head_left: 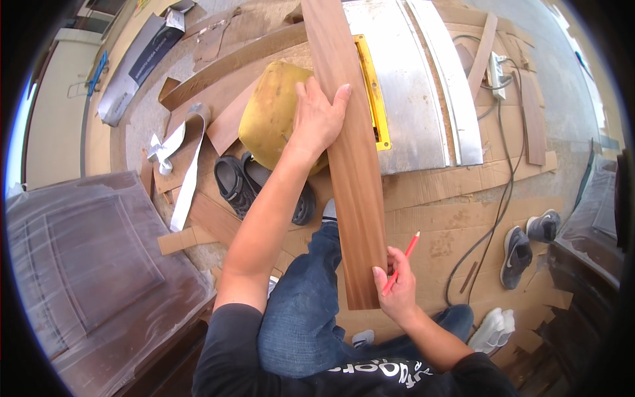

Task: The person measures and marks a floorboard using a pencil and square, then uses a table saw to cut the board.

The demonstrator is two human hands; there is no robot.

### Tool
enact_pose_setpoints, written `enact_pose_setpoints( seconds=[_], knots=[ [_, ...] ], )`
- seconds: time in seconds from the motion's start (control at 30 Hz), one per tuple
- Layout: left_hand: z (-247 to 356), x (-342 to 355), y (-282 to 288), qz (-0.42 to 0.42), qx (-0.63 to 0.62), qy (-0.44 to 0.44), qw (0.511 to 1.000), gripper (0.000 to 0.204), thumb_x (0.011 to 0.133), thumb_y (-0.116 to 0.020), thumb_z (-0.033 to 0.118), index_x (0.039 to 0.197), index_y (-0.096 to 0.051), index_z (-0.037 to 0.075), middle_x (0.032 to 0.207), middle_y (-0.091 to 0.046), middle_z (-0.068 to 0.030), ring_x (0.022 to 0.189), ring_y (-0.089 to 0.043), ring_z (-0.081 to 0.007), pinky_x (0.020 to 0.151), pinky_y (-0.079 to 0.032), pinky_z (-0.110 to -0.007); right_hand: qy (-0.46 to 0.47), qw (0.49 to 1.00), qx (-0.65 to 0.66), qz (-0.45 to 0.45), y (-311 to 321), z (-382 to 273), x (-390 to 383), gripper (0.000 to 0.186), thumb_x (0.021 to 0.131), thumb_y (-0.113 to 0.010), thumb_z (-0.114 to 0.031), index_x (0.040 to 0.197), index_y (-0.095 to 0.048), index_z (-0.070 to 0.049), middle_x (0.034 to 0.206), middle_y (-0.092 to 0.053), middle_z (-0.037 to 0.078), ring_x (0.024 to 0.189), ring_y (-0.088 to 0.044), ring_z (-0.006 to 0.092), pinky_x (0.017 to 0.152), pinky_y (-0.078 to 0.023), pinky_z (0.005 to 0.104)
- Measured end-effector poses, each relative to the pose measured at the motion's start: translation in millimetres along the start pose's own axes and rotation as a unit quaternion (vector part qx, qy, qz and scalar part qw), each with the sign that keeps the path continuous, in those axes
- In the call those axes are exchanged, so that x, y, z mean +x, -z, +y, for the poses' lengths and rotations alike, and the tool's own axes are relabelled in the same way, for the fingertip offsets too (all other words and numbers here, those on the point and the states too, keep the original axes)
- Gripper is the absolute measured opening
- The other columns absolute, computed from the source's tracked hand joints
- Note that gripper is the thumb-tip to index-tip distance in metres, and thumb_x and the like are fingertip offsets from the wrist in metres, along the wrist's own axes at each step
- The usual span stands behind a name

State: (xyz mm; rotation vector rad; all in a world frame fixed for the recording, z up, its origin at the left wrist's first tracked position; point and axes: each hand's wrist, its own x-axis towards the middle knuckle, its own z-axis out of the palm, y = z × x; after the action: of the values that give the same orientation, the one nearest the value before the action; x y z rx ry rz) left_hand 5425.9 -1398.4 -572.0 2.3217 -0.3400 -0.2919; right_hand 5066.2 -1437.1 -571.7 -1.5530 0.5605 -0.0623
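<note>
A long brown wooden plank [357,192] slants down the middle, its near end above my legs. My left hand [319,118] is closed on it farther up, thumb on its face and fingers over the left edge. My right hand [398,290] touches the plank's right edge near the lower end, with a red pencil [411,244] held between its fingers, tip pointing up. Behind the plank are a rounded yellow housing [268,109] and a silver metal tabletop [407,86] with a yellow-framed slot [379,119].
Cardboard [436,245] covers much of the floor. Black cables run from a white power strip [497,76] on the right. Grey clogs [235,182] and dark sneakers [516,258] lie about. A plastic-wrapped brown panel [99,258] stands at left; a shiny strip [188,172] lies nearby.
</note>
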Motion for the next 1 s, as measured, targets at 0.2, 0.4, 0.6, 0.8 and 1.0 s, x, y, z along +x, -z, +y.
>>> enact_pose_setpoints(
  seconds=[0.2, 0.4, 0.6, 0.8, 1.0],
  knots=[
    [0.4, -8.8, -0.6, -0.003, 0.004, 0.000, 1.000, 0.070, 0.101, -0.060, 0.047, 0.139, -0.044, -0.010, 0.132, -0.047, -0.0314, 0.124, -0.052, -0.0471, 0.110, -0.043, -0.048, -0.010, 1.000, -0.011, -0.005, 2.1, 3.6, -8.5, 0.047, 0.100, -0.064, -0.001, 0.141, -0.042, 0.006, 0.110, -0.066, 0.014, 0.093, -0.064, 0.0160, 0.084, -0.052, 0.0284],
    [0.3, -16.4, -1.1, -0.006, 0.004, 0.003, 1.000, 0.070, 0.101, -0.060, 0.047, 0.138, -0.044, -0.010, 0.132, -0.047, -0.0304, 0.124, -0.052, -0.0472, 0.109, -0.043, -0.049, -0.015, 1.000, -0.011, -0.006, 3.9, 3.4, -15.5, 0.048, 0.099, -0.065, -0.002, 0.141, -0.042, 0.006, 0.110, -0.066, 0.015, 0.093, -0.064, 0.0167, 0.084, -0.052, 0.0288],
    [2.8, -25.0, -0.4, -0.011, 0.007, 0.010, 1.000, 0.069, 0.101, -0.060, 0.047, 0.137, -0.044, -0.009, 0.131, -0.047, -0.0299, 0.123, -0.052, -0.0474, 0.108, -0.043, -0.049, -0.014, 1.000, -0.012, -0.007, 4.5, 4.8, -22.9, 0.048, 0.099, -0.065, -0.001, 0.141, -0.041, 0.005, 0.110, -0.065, 0.015, 0.094, -0.065, 0.0175, 0.085, -0.052, 0.0294],
    [-2.2, -32.8, -3.9, 0.002, 0.007, -0.029, 1.000, 0.064, 0.101, -0.063, 0.043, 0.128, -0.041, -0.011, 0.123, -0.044, -0.0326, 0.112, -0.054, -0.0520, 0.101, -0.047, -0.052, -0.031, 0.999, -0.035, -0.011, 7.9, 12.7, -34.6, 0.049, 0.099, -0.065, -0.001, 0.141, -0.041, 0.005, 0.111, -0.066, 0.016, 0.095, -0.065, 0.0185, 0.085, -0.053, 0.0300],
    [-3.2, -41.0, -4.3, 0.000, 0.008, -0.029, 1.000, 0.066, 0.101, -0.063, 0.042, 0.130, -0.041, -0.012, 0.125, -0.043, -0.0324, 0.113, -0.053, -0.0515, 0.101, -0.047, -0.052, -0.019, 0.999, -0.036, -0.007, 8.1, 11.1, -41.2, 0.048, 0.099, -0.066, -0.002, 0.140, -0.042, 0.005, 0.109, -0.066, 0.016, 0.092, -0.066, 0.0189, 0.083, -0.053, 0.0304]
  ],
)
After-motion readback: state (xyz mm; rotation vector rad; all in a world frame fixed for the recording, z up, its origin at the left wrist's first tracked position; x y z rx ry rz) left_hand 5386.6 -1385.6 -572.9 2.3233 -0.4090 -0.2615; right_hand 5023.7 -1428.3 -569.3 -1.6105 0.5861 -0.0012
